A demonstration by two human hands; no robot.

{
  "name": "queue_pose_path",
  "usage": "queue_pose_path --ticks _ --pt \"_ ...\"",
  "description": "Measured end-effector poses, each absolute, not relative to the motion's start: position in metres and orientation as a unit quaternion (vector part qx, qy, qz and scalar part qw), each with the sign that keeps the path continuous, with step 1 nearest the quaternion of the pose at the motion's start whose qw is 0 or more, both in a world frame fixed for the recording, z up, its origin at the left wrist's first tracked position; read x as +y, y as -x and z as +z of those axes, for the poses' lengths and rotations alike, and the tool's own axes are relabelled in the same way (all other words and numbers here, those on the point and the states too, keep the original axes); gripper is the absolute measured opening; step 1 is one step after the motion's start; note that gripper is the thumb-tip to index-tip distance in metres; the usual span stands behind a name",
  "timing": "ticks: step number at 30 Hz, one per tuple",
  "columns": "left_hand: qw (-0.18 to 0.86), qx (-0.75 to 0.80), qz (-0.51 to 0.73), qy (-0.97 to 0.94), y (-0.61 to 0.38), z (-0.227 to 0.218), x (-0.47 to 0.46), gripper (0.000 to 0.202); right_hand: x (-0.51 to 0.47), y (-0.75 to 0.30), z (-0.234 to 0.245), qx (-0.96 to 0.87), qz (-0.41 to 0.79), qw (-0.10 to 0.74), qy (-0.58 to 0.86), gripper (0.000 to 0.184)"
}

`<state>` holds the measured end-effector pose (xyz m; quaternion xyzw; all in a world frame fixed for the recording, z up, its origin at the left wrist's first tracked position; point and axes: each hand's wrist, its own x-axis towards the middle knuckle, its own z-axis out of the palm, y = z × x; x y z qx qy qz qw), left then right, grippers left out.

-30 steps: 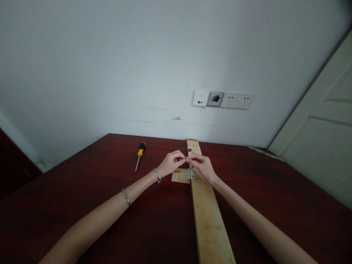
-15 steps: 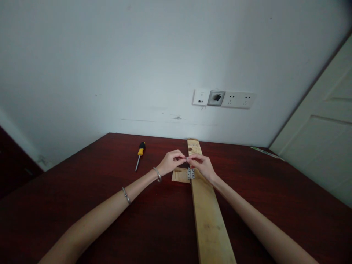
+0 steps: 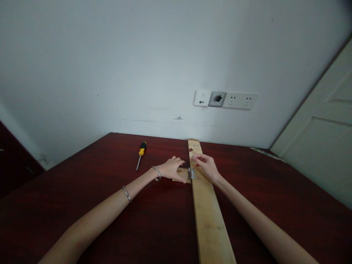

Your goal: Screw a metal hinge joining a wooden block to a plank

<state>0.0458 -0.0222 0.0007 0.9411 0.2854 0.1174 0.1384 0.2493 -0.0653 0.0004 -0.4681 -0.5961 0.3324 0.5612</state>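
A long pale wooden plank (image 3: 209, 216) lies on the dark red table (image 3: 110, 205), running from the near edge toward the wall. A small metal hinge (image 3: 190, 173) joins it to a small wooden piece (image 3: 181, 175) on its left. My left hand (image 3: 172, 168) lies flat on that small piece, fingers stretched out. Just right of the hinge, my right hand (image 3: 206, 165) rests on the plank with its fingertips pinched together; what they hold is too small to make out.
A screwdriver with a yellow and black handle (image 3: 140, 154) lies on the table left of my hands. The white wall behind carries a row of sockets (image 3: 225, 99). A pale door (image 3: 321, 146) stands at the right.
My hands, which were pinched together above the hinge, have parted. The left hand dropped flat onto the small wooden piece; the right hand lowered onto the plank.
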Motion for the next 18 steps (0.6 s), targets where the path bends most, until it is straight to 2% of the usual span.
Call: queue_pose_path --ticks 4,18 --pt "0.124 0.288 0.07 -0.947 -0.048 0.0 -0.026 0.093 -0.064 -0.256 -0.006 -0.615 0.318 0.544 0.473 0.025" --pt "0.113 0.29 0.062 -0.948 -0.052 0.0 -0.03 0.075 -0.081 -0.259 -0.009 -0.654 0.292 0.5 0.487 0.019"
